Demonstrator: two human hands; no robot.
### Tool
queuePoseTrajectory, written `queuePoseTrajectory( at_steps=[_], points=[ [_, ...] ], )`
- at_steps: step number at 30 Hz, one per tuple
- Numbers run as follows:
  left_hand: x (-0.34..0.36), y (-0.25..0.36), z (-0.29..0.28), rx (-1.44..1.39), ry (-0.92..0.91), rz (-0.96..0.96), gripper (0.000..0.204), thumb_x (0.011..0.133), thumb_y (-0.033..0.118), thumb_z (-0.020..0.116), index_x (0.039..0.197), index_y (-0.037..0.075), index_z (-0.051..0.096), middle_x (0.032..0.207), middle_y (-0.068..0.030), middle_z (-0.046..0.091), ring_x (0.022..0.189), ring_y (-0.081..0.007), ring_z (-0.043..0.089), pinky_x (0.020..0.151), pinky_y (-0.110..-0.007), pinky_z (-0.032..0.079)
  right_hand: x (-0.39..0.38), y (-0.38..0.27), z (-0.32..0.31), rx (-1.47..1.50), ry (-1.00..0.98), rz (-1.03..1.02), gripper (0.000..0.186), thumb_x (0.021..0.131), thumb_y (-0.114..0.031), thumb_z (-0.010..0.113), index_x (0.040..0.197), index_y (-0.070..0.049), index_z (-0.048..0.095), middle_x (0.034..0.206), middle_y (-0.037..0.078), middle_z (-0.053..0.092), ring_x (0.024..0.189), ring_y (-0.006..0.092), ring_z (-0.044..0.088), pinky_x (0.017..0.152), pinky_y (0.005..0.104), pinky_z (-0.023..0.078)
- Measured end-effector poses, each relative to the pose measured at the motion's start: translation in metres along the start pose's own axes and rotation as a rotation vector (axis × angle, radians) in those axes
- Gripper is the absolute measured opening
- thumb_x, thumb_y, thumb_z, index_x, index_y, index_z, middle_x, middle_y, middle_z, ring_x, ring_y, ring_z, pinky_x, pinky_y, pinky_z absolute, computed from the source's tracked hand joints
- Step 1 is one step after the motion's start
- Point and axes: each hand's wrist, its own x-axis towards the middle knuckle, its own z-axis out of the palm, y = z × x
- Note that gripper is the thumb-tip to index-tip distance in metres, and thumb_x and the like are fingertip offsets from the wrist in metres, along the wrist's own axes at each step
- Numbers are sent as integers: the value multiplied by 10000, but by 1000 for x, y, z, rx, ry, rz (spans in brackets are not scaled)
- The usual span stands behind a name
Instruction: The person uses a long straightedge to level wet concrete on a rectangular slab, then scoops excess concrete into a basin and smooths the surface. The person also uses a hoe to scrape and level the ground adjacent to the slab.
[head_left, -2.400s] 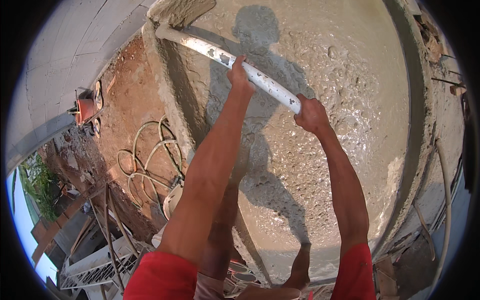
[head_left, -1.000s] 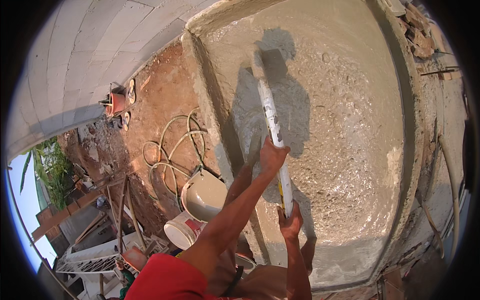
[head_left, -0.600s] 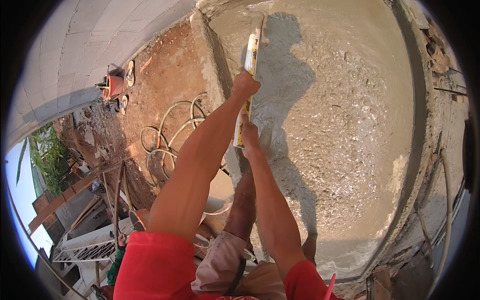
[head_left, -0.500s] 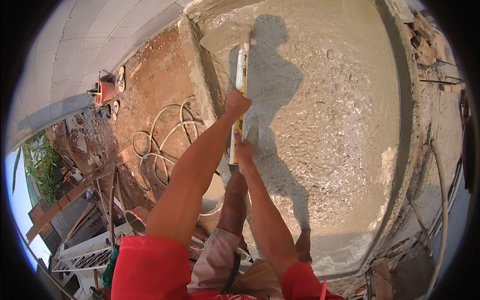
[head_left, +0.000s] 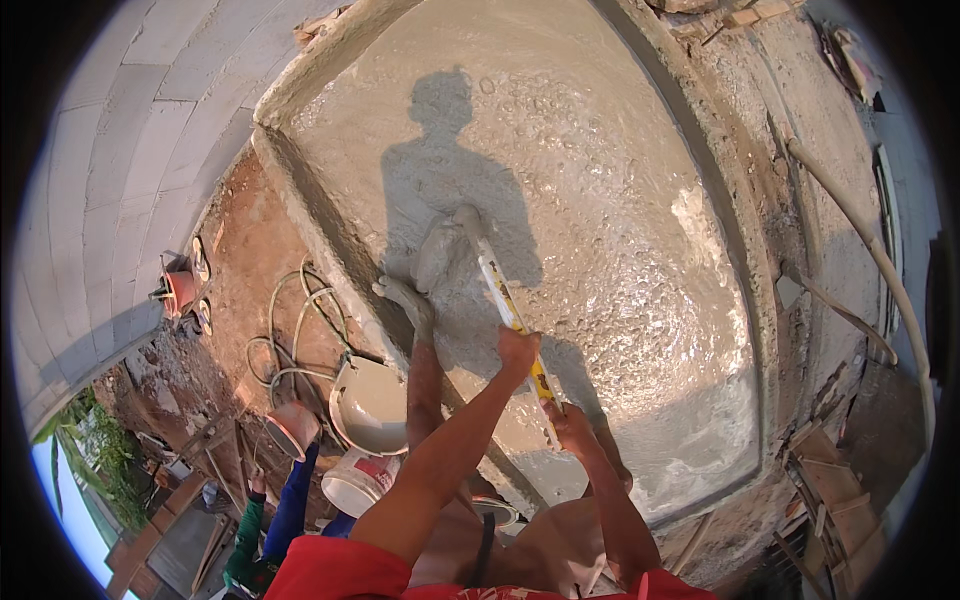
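Both my hands grip a hoe (head_left: 491, 262) by its white and yellow handle. My left hand (head_left: 518, 352) is closed around the middle of the shaft. Lower down, toward my body, my right hand (head_left: 572, 428) wraps the handle's end. The hoe's head, coated in grey mix, sits in wet cement (head_left: 620, 260) that fills a shallow walled trough (head_left: 300, 180); part of the blade is hidden by the mix. My shadow falls across the wet surface.
My cement-smeared foot (head_left: 405, 300) is at the trough's left wall. Left of it are a tub of grey slurry (head_left: 370, 405), a white bucket (head_left: 358, 482), a coiled hose (head_left: 300, 300) and another person's blue-sleeved arm (head_left: 290, 500) by a tilted bucket (head_left: 292, 428). Planks (head_left: 830, 480) lie right.
The hoe head has come back toward me from the trough's far left, and both hands have shifted right and nearer. My view has turned; the tub and another person's arms now show more.
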Motion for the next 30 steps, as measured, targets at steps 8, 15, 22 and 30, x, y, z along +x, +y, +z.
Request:
queuePoseTrajectory(
  at_steps=[8,15,22,30],
  points=[
    [-105,-50,69,-875,-670,-514,221,852,195,735,920,51,582,734,-65,594,649,-195,613,629,-376,532,-167,145,-35,150,-25,187,353,782,-190,819,947,4,575,688,80,610,521,132,598,486,321,524],
    [-198,-82,60,-835,-716,-539,133,834,131,736,896,71,636,746,-31,621,625,-149,600,577,-309,515,-227,245,0,518,112,293,679,707,-197,747,1315,-3,515,1028,258,693,924,427,691,750,494,576],
    [1,14,-107,-785,-324,-105,177,816,128,736,835,56,575,673,-45,579,522,-142,546,481,-305,436,-75,10,82,163,-23,-309,458,807,-230,809,1058,19,518,701,84,612,565,124,600,479,288,487],
    [203,85,-283,66,171,155,502,764,261,735,1093,-76,562,910,-209,696,767,-294,717,706,-400,568,78,-241,214,236,-16,-453,548,906,-454,664,1052,63,559,786,202,667,610,253,678,567,380,532]
  ],
)
